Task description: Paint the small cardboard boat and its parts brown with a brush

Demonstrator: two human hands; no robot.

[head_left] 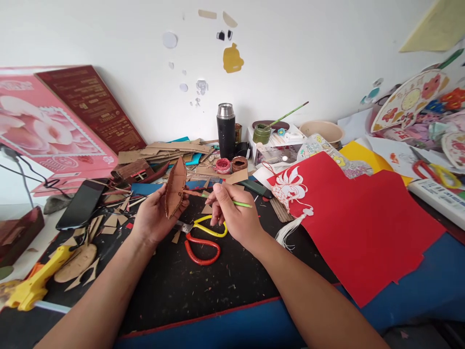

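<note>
Currently I take the scissors [187, 228], lying on the black surface [236, 295], as my landmark. Just beyond them and to the left, the left hand [154, 220] cradles a leaf-shaped brown cardboard piece [175, 189], held up on its edge with the hollow side facing right. Above the scissors and to their right, the right hand [241, 223] pinches a thin paintbrush [242, 204] between thumb and fingers; its tip points left and meets the piece's inner face, though I cannot tell how firmly. Beyond the scissors I see an open jar of red paint [223, 166] beside an open jar of brown paint [240, 164], with a black flask [226, 133] behind them. To the scissors' right lies a large red sheet [363, 232]; well to their left are a dark phone [82, 204] and a yellow glue gun [39, 281].
</note>
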